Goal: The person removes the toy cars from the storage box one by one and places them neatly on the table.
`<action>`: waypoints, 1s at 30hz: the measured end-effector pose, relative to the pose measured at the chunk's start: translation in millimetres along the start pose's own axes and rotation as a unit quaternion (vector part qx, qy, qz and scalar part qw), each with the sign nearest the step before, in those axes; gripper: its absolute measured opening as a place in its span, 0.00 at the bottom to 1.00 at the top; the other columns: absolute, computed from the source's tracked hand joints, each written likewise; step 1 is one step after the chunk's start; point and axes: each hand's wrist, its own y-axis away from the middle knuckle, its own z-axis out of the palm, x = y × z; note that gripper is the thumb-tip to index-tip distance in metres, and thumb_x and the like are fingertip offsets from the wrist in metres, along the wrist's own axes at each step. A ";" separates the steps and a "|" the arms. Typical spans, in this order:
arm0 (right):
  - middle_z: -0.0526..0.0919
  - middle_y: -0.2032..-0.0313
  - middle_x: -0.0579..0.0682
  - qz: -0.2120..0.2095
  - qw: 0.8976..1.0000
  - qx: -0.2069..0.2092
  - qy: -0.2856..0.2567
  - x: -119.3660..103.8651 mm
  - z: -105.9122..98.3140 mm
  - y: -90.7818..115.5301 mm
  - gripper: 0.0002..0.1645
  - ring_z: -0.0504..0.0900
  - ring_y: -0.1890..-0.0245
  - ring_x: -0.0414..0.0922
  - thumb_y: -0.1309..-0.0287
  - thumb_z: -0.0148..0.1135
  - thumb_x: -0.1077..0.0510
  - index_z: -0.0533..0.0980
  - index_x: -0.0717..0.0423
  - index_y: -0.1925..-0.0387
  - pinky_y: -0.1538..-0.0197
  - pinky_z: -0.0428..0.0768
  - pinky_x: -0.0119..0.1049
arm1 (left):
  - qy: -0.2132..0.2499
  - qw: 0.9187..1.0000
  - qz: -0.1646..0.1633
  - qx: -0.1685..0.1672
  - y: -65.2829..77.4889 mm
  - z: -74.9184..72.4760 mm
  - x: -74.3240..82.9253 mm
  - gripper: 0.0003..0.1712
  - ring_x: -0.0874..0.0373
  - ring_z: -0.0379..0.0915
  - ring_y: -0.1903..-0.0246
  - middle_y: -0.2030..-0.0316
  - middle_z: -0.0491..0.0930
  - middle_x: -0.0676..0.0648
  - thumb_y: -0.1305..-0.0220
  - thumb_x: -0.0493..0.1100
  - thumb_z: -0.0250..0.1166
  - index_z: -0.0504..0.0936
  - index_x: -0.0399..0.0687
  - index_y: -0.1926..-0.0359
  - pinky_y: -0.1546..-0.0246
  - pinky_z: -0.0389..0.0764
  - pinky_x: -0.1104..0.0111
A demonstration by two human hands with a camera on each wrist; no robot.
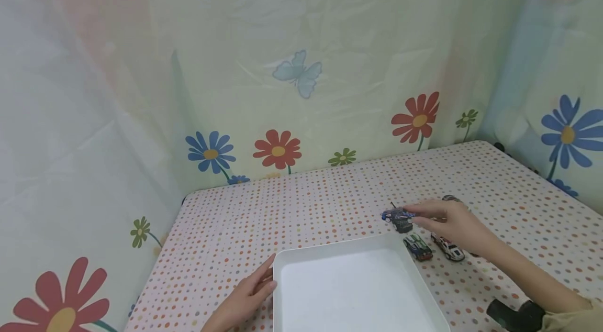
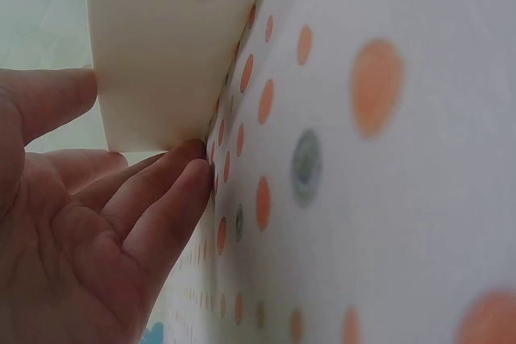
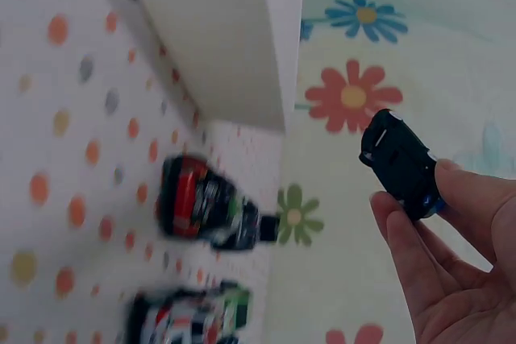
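Note:
In the head view my right hand [image 1: 452, 222] pinches a small blue toy car [image 1: 393, 214] between thumb and fingers, lifted above the table. Its dark underside faces the right wrist view, where the toy car [image 3: 399, 163] sits at the fingertips. A dark toy car [image 1: 403, 224] lies just below it. Nearer stand a green and black toy car [image 1: 417, 247] and a white toy car [image 1: 447, 248]. My left hand [image 1: 245, 292] touches the left side of a white tray [image 1: 282, 253]. In the left wrist view its extended fingers [image 2: 165, 199] rest against the tray's outer wall.
Another toy car [image 1: 451, 198] is partly hidden behind the right hand. The table [image 1: 221, 227] has a dotted cloth and meets flowered curtains [image 1: 301, 23] at the back and sides. A dark object [image 1: 515, 315] is at my right forearm.

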 end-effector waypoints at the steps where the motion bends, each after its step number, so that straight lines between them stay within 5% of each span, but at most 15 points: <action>1: 0.78 0.51 0.63 0.004 1.000 0.007 0.004 4.6 -3.1 3.8 0.19 0.82 0.64 0.53 0.40 0.62 0.57 0.78 0.61 0.49 0.68 0.83 0.41 | -0.002 1.000 -0.002 -0.001 -0.4 0.2 -0.1 0.36 0.42 0.67 0.43 0.40 0.65 0.31 0.28 0.49 0.51 0.49 0.38 0.28 0.47 0.74 0.59; 6: 0.78 0.53 0.66 0.017 0.997 0.056 0.057 28.8 -22.2 19.3 0.18 0.81 0.62 0.57 0.40 0.63 0.59 0.78 0.63 0.50 0.70 0.82 0.37 | -0.015 1.000 0.002 -0.002 -1.6 -1.7 1.4 0.36 0.42 0.67 0.43 0.39 0.64 0.31 0.28 0.49 0.51 0.49 0.38 0.28 0.47 0.74 0.59; 15: 0.75 0.51 0.71 0.117 0.987 0.061 0.092 65.1 -53.3 44.1 0.24 0.75 0.57 0.68 0.38 0.60 0.51 0.76 0.66 0.48 0.66 0.78 0.60 | -0.005 1.000 -0.004 -0.011 0.4 -1.1 2.1 0.37 0.41 0.66 0.43 0.39 0.63 0.30 0.28 0.49 0.50 0.47 0.36 0.28 0.46 0.73 0.60; 21: 0.75 0.54 0.75 0.125 0.984 0.046 0.116 83.0 -57.8 51.1 0.26 0.76 0.60 0.69 0.38 0.60 0.51 0.75 0.71 0.50 0.71 0.78 0.56 | 0.005 1.000 -0.014 -0.003 3.2 -1.6 3.3 0.38 0.40 0.65 0.42 0.39 0.63 0.30 0.29 0.51 0.51 0.48 0.36 0.29 0.46 0.72 0.57; 30: 0.78 0.59 0.73 0.149 0.976 0.055 0.150 102.5 -53.7 58.2 0.25 0.80 0.68 0.62 0.40 0.63 0.52 0.77 0.70 0.53 0.82 0.69 0.37 | 0.002 1.000 -0.008 0.001 0.4 1.1 2.5 0.37 0.41 0.66 0.43 0.39 0.64 0.31 0.29 0.50 0.52 0.49 0.37 0.29 0.47 0.74 0.60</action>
